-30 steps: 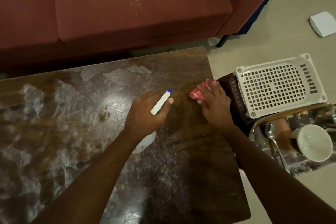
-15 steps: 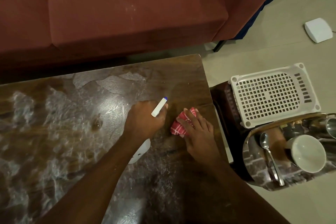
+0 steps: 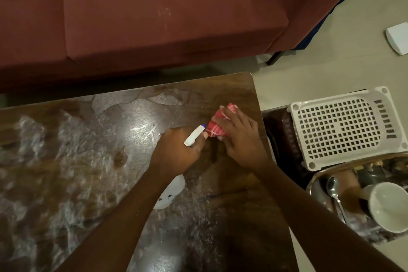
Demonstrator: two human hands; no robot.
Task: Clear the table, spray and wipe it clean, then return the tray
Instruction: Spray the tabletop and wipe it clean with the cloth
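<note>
My left hand (image 3: pixel 176 150) grips a white spray bottle (image 3: pixel 194 136) with a blue nozzle tip; the bottle's white body (image 3: pixel 170 193) shows below my wrist. My right hand (image 3: pixel 240 139) presses a folded red cloth (image 3: pixel 217 128) with white lines flat on the dark wooden table (image 3: pixel 88 150), near its far right corner, just right of the nozzle. Pale smeared streaks cover the tabletop. The tray (image 3: pixel 320 178) sits low at the right, off the table, carrying a white cup (image 3: pixel 390 210) and a spoon (image 3: pixel 334 192).
A white perforated plastic basket (image 3: pixel 337 128) lies upside down on a dark stool right of the table. A maroon sofa (image 3: pixel 154 17) runs along the table's far edge. A small white box (image 3: pixel 397 37) lies on the pale floor at far right.
My right hand slid the red cloth left and toward me, then back out toward the far right corner. The left hand with the spray bottle stayed nearly still.
</note>
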